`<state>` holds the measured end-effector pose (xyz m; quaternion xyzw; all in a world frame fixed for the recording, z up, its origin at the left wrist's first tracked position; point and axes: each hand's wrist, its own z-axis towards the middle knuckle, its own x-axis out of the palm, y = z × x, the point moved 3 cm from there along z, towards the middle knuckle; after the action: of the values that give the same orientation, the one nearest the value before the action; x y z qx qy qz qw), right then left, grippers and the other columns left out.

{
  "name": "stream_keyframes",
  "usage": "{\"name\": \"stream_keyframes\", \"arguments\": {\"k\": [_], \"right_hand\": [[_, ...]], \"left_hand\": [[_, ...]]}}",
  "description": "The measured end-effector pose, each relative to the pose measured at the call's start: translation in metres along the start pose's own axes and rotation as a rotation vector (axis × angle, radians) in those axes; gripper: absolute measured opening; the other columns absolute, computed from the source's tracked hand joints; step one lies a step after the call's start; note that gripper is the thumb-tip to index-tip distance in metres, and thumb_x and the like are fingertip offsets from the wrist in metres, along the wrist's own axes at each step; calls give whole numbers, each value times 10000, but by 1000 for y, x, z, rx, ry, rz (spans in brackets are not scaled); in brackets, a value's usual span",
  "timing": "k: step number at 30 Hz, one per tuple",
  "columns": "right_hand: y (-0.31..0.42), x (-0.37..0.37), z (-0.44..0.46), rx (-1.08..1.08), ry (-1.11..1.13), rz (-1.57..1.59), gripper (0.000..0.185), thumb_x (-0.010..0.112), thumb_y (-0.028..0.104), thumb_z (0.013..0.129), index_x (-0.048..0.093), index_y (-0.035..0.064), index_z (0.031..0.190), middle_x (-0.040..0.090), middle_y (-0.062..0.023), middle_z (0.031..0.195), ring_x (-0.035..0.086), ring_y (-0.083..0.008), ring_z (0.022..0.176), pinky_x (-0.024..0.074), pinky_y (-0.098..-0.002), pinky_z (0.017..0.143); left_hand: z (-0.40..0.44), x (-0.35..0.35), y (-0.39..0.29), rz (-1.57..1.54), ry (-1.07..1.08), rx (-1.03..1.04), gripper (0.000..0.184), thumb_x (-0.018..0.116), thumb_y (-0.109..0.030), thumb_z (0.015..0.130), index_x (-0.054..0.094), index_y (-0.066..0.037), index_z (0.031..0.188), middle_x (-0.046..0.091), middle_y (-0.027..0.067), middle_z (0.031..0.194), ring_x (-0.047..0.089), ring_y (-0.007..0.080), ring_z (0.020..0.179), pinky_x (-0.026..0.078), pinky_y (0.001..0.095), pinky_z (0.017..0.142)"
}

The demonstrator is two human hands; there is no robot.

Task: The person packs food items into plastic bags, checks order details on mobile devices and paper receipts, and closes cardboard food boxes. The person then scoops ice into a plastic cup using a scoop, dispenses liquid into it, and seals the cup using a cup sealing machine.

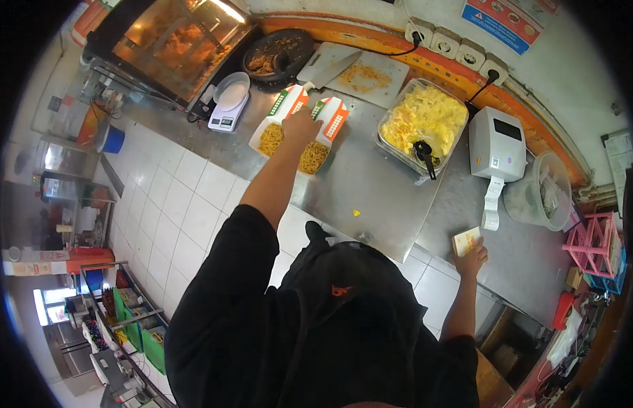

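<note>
Two open takeaway boxes of noodles stand side by side on the steel counter, the left box (271, 139) and the right box (313, 158). My left hand (301, 126) is over them, at the raised lids; what its fingers hold, if anything, is hidden. Off to the right, my right hand (471, 258) grips a small pale block-like object (465, 240) with orange marks, near the counter's front edge. Between my hands lies a small yellow scrap (356, 213) on the counter (371, 183).
Behind the boxes are a digital scale (224, 121), a black stone bowl (292, 46) and a cutting board (391, 71) with a knife (343, 64). A tub of yellow food (425, 115), a label printer (496, 146) and a clear bucket (541, 194) stand to the right.
</note>
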<state>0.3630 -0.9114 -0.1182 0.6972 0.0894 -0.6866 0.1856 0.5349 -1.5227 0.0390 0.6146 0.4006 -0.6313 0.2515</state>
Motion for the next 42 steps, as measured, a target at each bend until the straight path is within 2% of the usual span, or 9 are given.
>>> {"name": "stream_keyframes", "arguments": {"k": [5, 10, 15, 22, 27, 32, 35, 37, 42], "right_hand": [[83, -93, 18, 16, -242, -12, 1113, 875, 329, 619, 235, 43, 1484, 396, -265, 1382, 367, -443, 1264, 303, -525, 1055], [228, -113, 40, -337, -165, 806, 352, 735, 200, 815, 634, 28, 1104, 617, -161, 976, 625, -308, 878, 500, -404, 773], [356, -100, 78, -390, -82, 613, 550, 753, 291, 779, 559, -14, 1193, 617, -185, 1059, 635, -344, 901, 514, -425, 823], [321, -96, 76, -747, 110, 578, 431, 653, 98, 784, 574, 103, 1207, 592, -121, 1078, 599, -353, 1000, 505, -436, 835], [316, -65, 54, -790, -2, 379, 358, 568, 69, 847, 588, 104, 1202, 567, -94, 1108, 593, -316, 1024, 505, -424, 815], [320, -64, 46, -804, -186, 460, 358, 549, 89, 869, 576, 115, 1225, 589, -90, 987, 614, -317, 891, 511, -420, 783], [311, -72, 47, -439, 93, 840, 385, 596, 121, 883, 548, 126, 1265, 613, -64, 835, 609, -266, 701, 511, -395, 693], [315, -88, 32, 462, 1163, 1728, 444, 668, 138, 869, 519, 108, 1286, 635, -36, 772, 571, -191, 592, 480, -329, 608], [315, -55, 27, 304, 854, 1596, 590, 783, 176, 795, 475, 45, 1281, 649, -63, 842, 563, -116, 644, 444, -266, 562]], "left_hand": [[17, 15, 9, -6, 97, 163, 382, 655, -359, 803, 672, -37, 1007, 690, 181, 1042, 658, 333, 1000, 512, 424, 869], [-26, 20, 0, -587, 324, 189, 230, 683, -193, 822, 662, 34, 855, 669, 89, 744, 630, 133, 617, 521, 291, 595], [-72, 33, -28, -758, 377, 248, 182, 663, -103, 829, 642, 48, 929, 673, 79, 767, 643, 133, 669, 529, 288, 629], [-108, 24, -36, -647, -327, 906, 327, 635, 37, 740, 633, -37, 1059, 658, 132, 935, 619, 293, 780, 499, 368, 699], [-139, 54, -25, -643, 168, 264, 565, 571, 76, 786, 457, -68, 1320, 605, 166, 1143, 651, 315, 842, 520, 380, 735], [-163, 54, -31, -1890, 815, -59, 496, 579, -77, 924, 397, -112, 1384, 554, 128, 1250, 652, 244, 937, 567, 340, 805], [-161, 57, -31, -1974, 752, -132, 449, 584, -186, 967, 424, -111, 1380, 576, 113, 1209, 646, 217, 962, 567, 315, 815], [-167, 55, -31, -1925, 710, -189, 463, 596, -230, 968, 429, -105, 1381, 598, 110, 1172, 644, 212, 968, 560, 314, 818], [-175, 52, -18, -1229, 332, 138, 435, 559, -272, 991, 442, -38, 1338, 645, 91, 1001, 609, 102, 896, 511, 252, 786]]}}
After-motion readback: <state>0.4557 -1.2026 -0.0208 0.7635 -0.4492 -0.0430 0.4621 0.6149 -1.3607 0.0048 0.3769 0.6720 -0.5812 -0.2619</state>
